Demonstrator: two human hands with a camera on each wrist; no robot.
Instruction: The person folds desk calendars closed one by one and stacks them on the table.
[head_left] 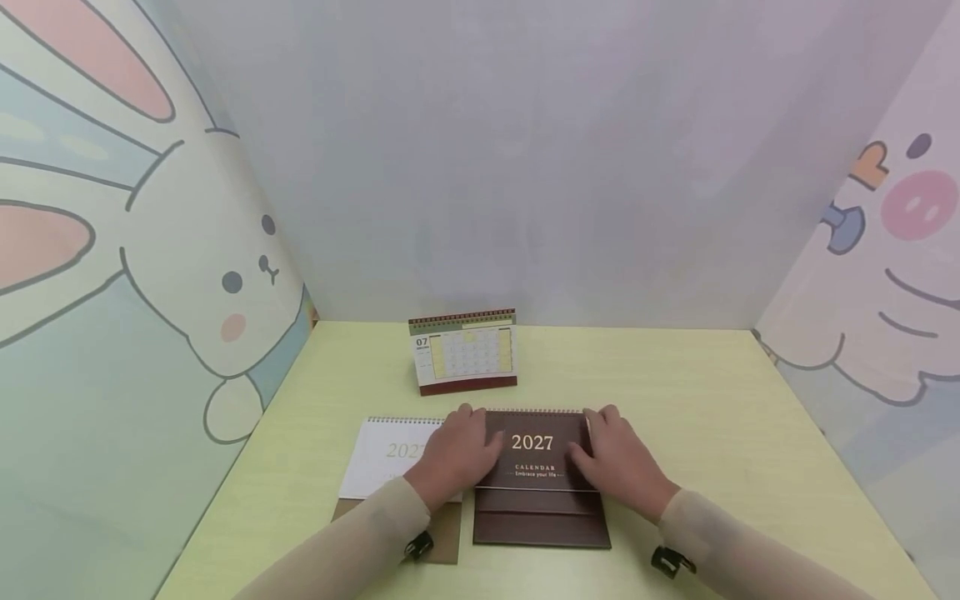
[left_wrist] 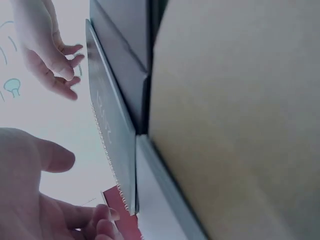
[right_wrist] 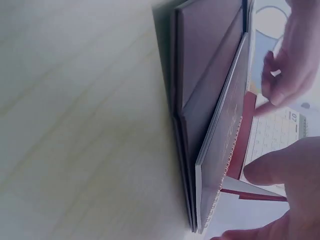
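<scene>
A dark brown 2027 desk calendar (head_left: 534,457) lies flat on the table, its spiral binding at the far edge. My left hand (head_left: 457,446) is at its upper left corner, partly over the white 2027 calendar (head_left: 367,458) beside it. By the upper right corner is my right hand (head_left: 626,462). In the left wrist view, the right hand (left_wrist: 47,50) has spread, loosely bent fingers, with a gap between them and the brown cover. The left thumb (left_wrist: 55,156) stands apart from the fingers. Whether any fingertips touch the binding is hard to tell.
A third desk calendar (head_left: 472,354), showing month 07, stands upright behind the other two. The pale yellow table (head_left: 697,392) is bounded by a plain back wall (head_left: 525,167) and side walls with cartoon animals. Black straps hang near both sleeves.
</scene>
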